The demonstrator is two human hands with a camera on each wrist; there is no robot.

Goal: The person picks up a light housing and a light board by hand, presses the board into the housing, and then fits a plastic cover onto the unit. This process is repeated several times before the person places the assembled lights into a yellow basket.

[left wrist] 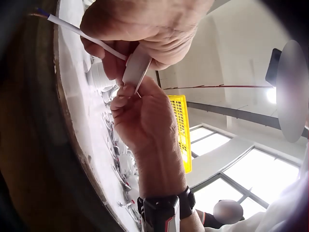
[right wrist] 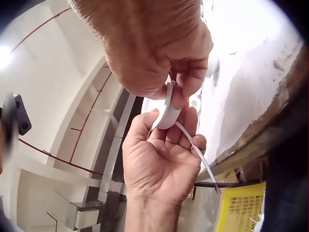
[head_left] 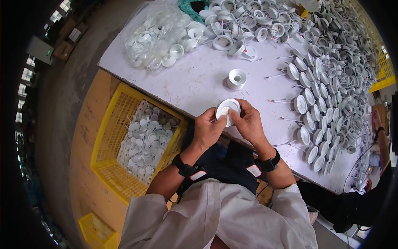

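From the head view, the left hand and right hand are together over the near edge of the table. Both pinch one round white fitting, which has a pale grainy patch at its middle. A lone white cup stands further in. Rows of finished lamps run along the right edge, a bag of parts sits at the far left corner, and a yellow crate stands below the left edge.

From the left wrist, the fitting shows edge-on, clamped between the left hand above and the right hand below. A thin wire trails across the left hand.

From the right wrist, the right hand grips the fitting by its rim while the left hand cradles it from beneath, with the wire running over its fingers.

This looks like mid-assembly, with the fingertips working the fitting's face. The next move seems to call for a steady pinch on the rim while keeping the wire clear.
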